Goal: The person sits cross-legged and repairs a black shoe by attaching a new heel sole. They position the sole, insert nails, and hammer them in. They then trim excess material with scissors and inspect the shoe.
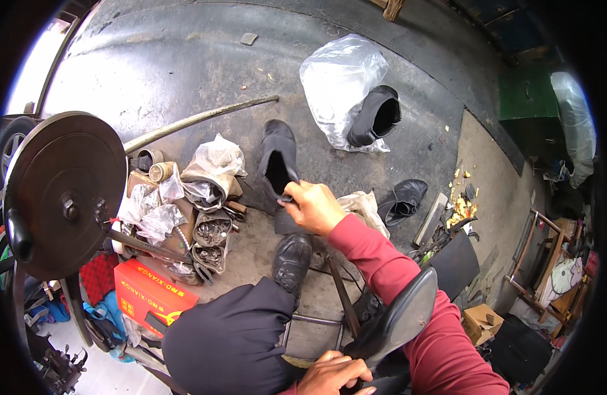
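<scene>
My right hand reaches out ahead, its thumb and fingers closed on the top edge of a black ankle boot. That boot's dark opening faces me and its toe points away. Low in the view, my left hand is closed around part of a second black boot, tilted so its grey sole shows. My right forearm passes beside this boot, and its lower part is cut off by the frame edge. My knee in dark cloth and my black shoe are left of it.
A clear plastic bag with another black boot lies ahead. A loose black shoe is to the right. On the left are a large hand wheel, a red box, containers of small metal pieces and a long stick.
</scene>
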